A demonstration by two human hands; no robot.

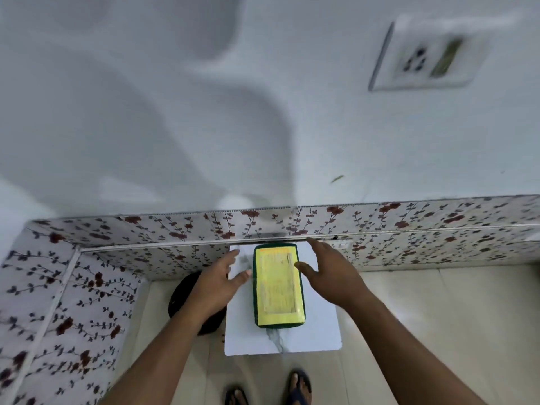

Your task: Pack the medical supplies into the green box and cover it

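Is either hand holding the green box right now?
No, the left hand and right hand are open on either side of the green box, not gripping it.

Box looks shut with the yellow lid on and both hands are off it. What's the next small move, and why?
Probably bring both hands in and press the yellow lid down at its edges. The left hand and right hand flank the green box with open fingers, holding nothing, and blur hides whether the lid is fully seated.

Even, soft indoor light; big soft shadows on wall [175, 112]; overall motion blur, wide-angle bending at edges.
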